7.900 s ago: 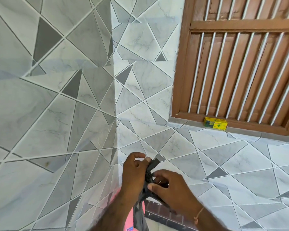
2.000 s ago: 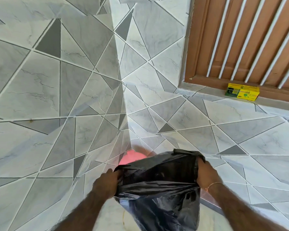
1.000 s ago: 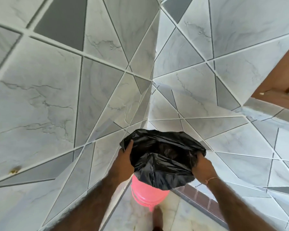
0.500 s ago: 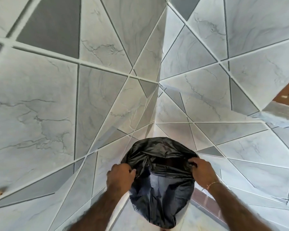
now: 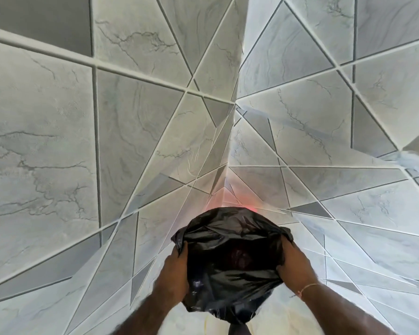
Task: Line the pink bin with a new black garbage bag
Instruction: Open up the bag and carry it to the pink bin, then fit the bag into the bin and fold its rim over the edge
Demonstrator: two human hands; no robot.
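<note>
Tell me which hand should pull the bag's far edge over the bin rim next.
Probably right. The right hand grips the black bag high, near its raised back corner; the left hand holds lower on the side. Only a sliver of pink bin shows.

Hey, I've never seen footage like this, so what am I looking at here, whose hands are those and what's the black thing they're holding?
There is no machine here. The picture comes from a wide-angle camera worn on a person's head, looking down at their own two bare hands. That lens bends the tiled walls, which meet in a corner. The left hand and the right hand, which has a thin band at the wrist, each grip one side of a black garbage bag, holding its mouth open. The pink bin is almost wholly hidden under the bag; only a pink sliver and a pink glow on the tiles show behind it.
</note>
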